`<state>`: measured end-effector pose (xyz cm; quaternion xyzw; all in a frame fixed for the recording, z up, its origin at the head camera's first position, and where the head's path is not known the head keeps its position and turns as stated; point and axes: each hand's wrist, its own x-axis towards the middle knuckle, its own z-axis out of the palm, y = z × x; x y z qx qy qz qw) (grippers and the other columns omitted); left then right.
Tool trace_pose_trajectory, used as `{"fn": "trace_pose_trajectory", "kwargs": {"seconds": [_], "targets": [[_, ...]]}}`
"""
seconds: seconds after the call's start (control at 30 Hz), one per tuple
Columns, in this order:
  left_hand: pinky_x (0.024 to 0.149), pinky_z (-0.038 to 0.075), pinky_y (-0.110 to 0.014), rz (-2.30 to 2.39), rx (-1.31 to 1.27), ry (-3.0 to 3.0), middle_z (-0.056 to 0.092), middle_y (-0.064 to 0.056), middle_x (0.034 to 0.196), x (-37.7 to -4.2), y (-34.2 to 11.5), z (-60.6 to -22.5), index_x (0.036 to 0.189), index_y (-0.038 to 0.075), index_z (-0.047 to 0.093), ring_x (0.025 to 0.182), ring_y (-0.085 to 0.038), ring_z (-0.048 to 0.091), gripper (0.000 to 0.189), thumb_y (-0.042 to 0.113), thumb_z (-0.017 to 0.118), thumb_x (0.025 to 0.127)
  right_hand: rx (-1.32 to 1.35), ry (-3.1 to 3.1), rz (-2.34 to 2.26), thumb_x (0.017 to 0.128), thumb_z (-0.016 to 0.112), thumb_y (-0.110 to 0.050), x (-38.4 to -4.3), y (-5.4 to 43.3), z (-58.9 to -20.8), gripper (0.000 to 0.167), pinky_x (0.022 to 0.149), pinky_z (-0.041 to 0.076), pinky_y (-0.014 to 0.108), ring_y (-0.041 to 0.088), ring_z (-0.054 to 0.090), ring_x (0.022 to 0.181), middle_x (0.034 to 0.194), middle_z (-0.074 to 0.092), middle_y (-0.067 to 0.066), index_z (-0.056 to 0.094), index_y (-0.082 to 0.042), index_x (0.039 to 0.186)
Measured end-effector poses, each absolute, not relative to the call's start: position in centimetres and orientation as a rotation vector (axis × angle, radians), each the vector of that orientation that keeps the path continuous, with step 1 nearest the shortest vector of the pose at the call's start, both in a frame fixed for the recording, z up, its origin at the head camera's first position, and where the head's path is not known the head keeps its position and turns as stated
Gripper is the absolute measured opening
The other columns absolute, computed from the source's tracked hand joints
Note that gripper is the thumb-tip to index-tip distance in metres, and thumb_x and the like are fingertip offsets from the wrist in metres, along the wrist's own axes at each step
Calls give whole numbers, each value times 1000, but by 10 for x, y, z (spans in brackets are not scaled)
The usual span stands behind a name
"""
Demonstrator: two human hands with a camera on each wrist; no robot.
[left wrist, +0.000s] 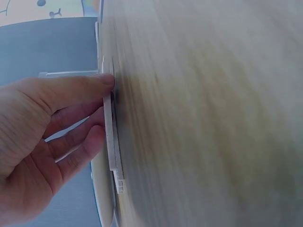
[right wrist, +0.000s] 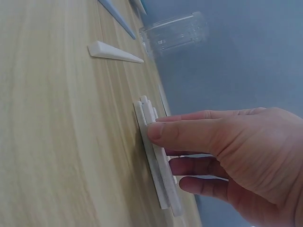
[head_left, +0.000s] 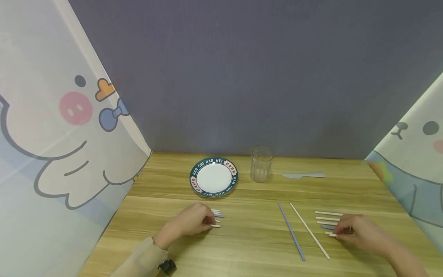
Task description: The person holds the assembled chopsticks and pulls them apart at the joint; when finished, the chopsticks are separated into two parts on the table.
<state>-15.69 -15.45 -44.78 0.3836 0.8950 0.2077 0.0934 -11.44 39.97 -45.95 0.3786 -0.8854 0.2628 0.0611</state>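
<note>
My left hand is low over the table, left of centre, with thumb and fingers pinching a slim white stick. Beyond its fingertips the ends of several short white sticks and a purple stick show, partly covered by the hand. At the right, my right hand pinches another white stick between thumb and fingers, close against a second white stick. Several short white sticks and a short purple one lie in a row beside it, their right ends partly hidden behind the hand.
A long purple stick and a long white stick lie slanted between the hands. Farther back are a green-rimmed plate, a clear glass and a pale knife. Grey and cartoon-printed panels enclose the table.
</note>
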Motion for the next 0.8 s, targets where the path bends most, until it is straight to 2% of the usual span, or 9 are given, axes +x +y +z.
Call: {"fn": "trace_pose_trajectory", "kwargs": {"seconds": [0.17, 0.5, 0.67, 0.8], "targets": [[66, 52, -10, 633, 1156, 2646, 75, 8, 82, -158, -154, -450, 88, 14, 81, 70, 7, 56, 11, 3, 85, 86, 1141, -2675, 810, 67, 92, 7, -113, 400, -463, 37, 55, 39, 10, -12, 53, 72, 79, 67, -17, 77, -23, 84], [66, 51, -10, 595, 1138, 2643, 72, 10, 81, -160, -152, -449, 87, 15, 81, 71, 9, 54, 10, 6, 85, 87, 1053, -2773, 768, 75, 91, 0, -109, 399, -463, 34, 53, 44, 19, -13, 51, 74, 83, 65, -22, 74, -26, 86], [67, 51, -11, 583, 1160, 2636, 71, 11, 81, -162, -148, -445, 88, 16, 81, 71, 7, 54, 9, 8, 85, 88, 1028, -2768, 777, 76, 91, -2, -108, 398, -463, 36, 55, 45, 18, -13, 51, 76, 85, 64, -25, 72, -31, 86], [69, 51, -10, 564, 1197, 2617, 74, 10, 84, -166, -136, -438, 90, 16, 81, 73, 6, 56, 6, 11, 84, 90, 1016, -2722, 777, 75, 90, 0, -107, 393, -461, 39, 56, 41, 13, -13, 51, 74, 83, 63, -26, 70, -31, 86]]}}
